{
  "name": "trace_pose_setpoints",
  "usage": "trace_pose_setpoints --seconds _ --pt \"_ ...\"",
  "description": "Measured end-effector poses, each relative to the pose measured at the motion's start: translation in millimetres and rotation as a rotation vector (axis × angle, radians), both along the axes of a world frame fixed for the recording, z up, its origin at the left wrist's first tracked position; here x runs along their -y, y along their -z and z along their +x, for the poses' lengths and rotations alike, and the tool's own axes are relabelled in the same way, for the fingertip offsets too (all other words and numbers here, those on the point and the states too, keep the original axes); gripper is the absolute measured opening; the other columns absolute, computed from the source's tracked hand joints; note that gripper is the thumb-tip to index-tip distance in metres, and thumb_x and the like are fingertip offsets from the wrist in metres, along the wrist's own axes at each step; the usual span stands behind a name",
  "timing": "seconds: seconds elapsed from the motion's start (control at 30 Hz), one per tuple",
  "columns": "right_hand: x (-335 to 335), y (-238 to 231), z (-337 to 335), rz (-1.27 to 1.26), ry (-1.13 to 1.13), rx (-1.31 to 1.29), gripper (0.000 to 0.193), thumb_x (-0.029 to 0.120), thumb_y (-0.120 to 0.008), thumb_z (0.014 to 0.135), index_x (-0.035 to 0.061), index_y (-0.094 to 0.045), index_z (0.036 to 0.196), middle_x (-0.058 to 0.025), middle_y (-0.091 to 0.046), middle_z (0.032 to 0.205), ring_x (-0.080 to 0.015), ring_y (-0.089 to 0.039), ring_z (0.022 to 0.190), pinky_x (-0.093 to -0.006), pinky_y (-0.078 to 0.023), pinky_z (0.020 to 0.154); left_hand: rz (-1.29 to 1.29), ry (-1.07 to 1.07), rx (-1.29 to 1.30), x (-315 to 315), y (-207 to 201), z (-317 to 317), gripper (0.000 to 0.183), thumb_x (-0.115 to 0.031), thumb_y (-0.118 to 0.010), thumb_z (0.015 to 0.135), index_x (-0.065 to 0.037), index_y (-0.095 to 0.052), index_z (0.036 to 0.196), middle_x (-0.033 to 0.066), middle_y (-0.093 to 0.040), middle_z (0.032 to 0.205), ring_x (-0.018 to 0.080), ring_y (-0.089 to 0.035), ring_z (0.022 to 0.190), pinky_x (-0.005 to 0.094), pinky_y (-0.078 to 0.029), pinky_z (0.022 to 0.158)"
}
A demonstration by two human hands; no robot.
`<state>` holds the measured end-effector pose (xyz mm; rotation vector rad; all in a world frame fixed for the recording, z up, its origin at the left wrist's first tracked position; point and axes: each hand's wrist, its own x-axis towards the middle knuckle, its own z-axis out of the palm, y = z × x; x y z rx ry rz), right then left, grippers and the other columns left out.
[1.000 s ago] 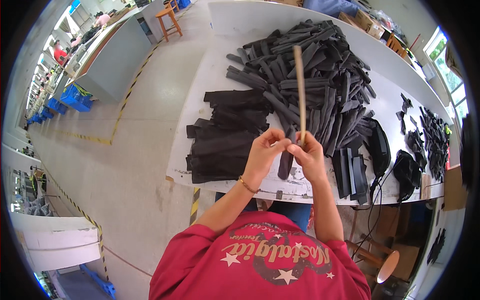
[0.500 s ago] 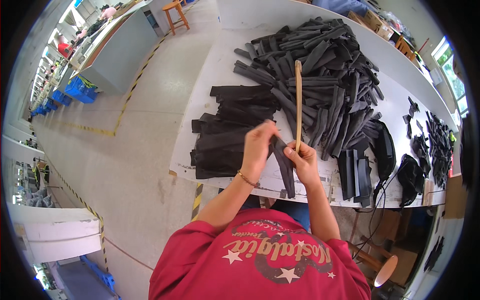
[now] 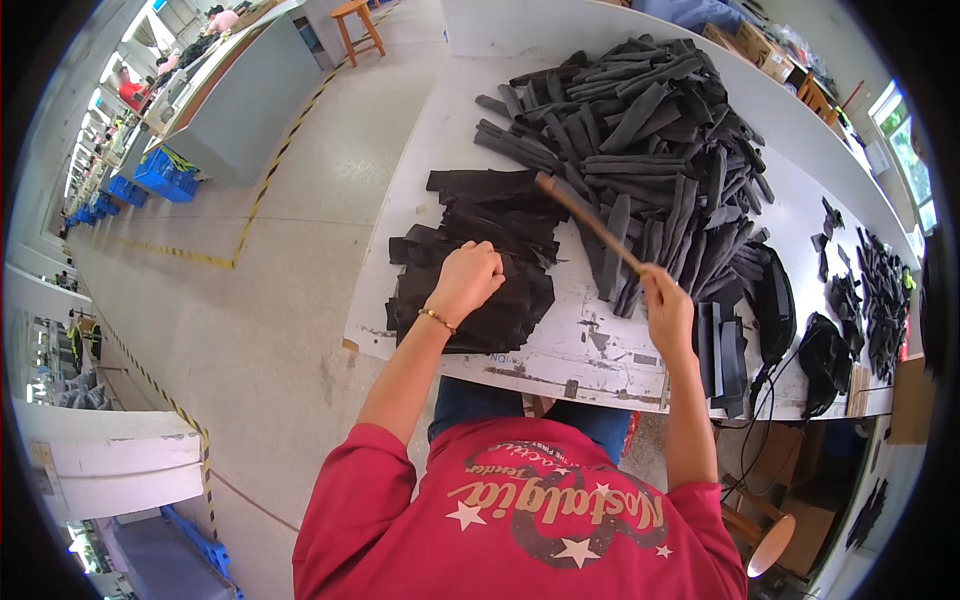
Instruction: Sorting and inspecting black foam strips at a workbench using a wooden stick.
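In my right hand [image 3: 666,302], the fingers are wrapped round the lower end of a slim wooden stick [image 3: 590,220]. The stick slants up and to the left, past the edge of a big heap of dark grey fabric tubes [image 3: 640,150]. My left hand [image 3: 468,283] rests on a layered stack of flat black fabric pieces [image 3: 425,280] at the table's left side. Its fingers are curled closed against the top of the stack. Whether a piece is pinched in them is hidden.
A white table [image 3: 590,365] with a raised back panel carries everything. Right of my right hand lie folded dark strips [image 3: 722,350] and black bundles [image 3: 772,305] near a cable. Small black scraps [image 3: 880,300] sit farther right. Striped floor tape [image 3: 262,190] and blue crates [image 3: 165,177] are at left.
My hands have parted. The left moved left onto the stack, and the dark strip held between them is no longer there. The right moved right, and its stick tipped from upright to slanting left.
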<state>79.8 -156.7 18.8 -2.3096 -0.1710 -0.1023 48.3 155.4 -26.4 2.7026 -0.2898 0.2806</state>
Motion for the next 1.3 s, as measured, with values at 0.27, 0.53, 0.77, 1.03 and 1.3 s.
trace_pose_setpoints --seconds 0.27,0.53,0.77,1.03,1.3 --pt "41 3 -24 -0.246 -0.276 0.374 0.014 0.008 -0.065 0.080 0.0070 -0.066 0.095 -0.0084 -0.053 0.069 -0.0252 -0.055 0.067 -0.0353 -0.045 0.058 -0.629 -0.047 -0.176 -13 -28 -8 0.007 -0.005 -0.067 0.071 -0.001 -0.061 0.072 0.0081 -0.060 0.075 0.0196 -0.060 0.067 0.0290 -0.048 0.063" --pt "33 -5 -22 -0.272 -0.373 0.473 0.016 0.009 -0.066 0.078 0.0070 -0.065 0.094 -0.0067 -0.053 0.069 -0.0236 -0.054 0.068 -0.0348 -0.045 0.059 -0.700 -0.061 -0.238 -13 -43 -13 0.009 -0.003 -0.069 0.071 0.000 -0.061 0.074 0.0055 -0.061 0.072 0.0137 -0.059 0.065 0.0256 -0.048 0.062" --pt "21 -2 -23 -0.300 -0.397 0.465 0.018 0.010 -0.065 0.079 0.0096 -0.066 0.097 -0.0058 -0.055 0.070 -0.0237 -0.056 0.068 -0.0352 -0.047 0.059 -0.713 0.026 -0.205 -4 -52 -14 0.007 -0.002 -0.068 0.072 -0.001 -0.061 0.073 0.0056 -0.061 0.074 0.0140 -0.059 0.069 0.0258 -0.048 0.064" --pt "-47 39 -62 0.294 -0.413 -0.056 0.019 0.010 -0.055 0.091 0.0055 -0.061 0.109 -0.0086 -0.055 0.067 -0.0140 -0.051 0.060 -0.0295 -0.043 0.057 -0.162 0.099 0.658 61 -111 -37 0.031 -0.015 -0.074 0.071 -0.008 -0.062 0.098 0.0082 -0.059 0.099 0.0249 -0.056 0.097 0.0345 -0.045 0.083" --pt "-100 59 -94 0.410 -0.278 -0.047 0.012 0.007 -0.053 0.092 -0.0016 -0.050 0.084 -0.0147 -0.047 0.059 -0.0225 -0.046 0.052 -0.0348 -0.037 0.049 -2.313 -0.061 -0.122 76 -6 -39 0.027 -0.016 -0.062 0.089 0.001 -0.057 0.109 0.0114 -0.065 0.088 0.0256 -0.065 0.079 0.0397 -0.053 0.081"
